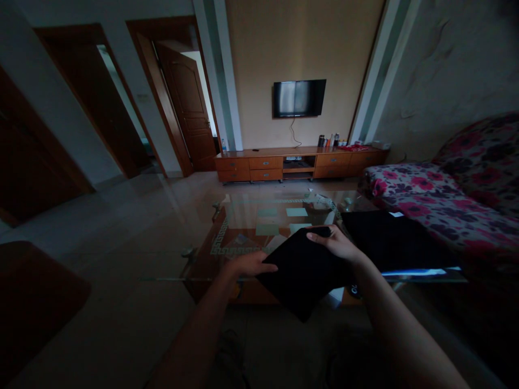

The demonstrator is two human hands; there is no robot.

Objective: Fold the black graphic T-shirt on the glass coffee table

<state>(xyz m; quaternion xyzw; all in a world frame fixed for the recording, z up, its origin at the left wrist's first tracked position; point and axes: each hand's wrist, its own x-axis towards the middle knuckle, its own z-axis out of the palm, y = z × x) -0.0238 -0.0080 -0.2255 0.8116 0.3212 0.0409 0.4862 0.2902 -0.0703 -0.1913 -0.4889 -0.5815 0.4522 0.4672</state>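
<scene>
A piece of black cloth, seemingly folded, hangs between my two hands above the near edge of the glass coffee table. My left hand pinches its left corner, thumb on top. At its upper right edge, my right hand grips it with the thumb on the near face and the fingers behind. The dim light hides any seams or print, so I cannot tell what kind of garment or cloth it is. To the right, more black cloth lies flat on the table, with a small white patch at its far edge.
A flower-patterned sofa stands at the right. Across the room are a low wooden TV cabinet with bottles on it and a wall-mounted television. A dark brown piece of furniture sits at the left.
</scene>
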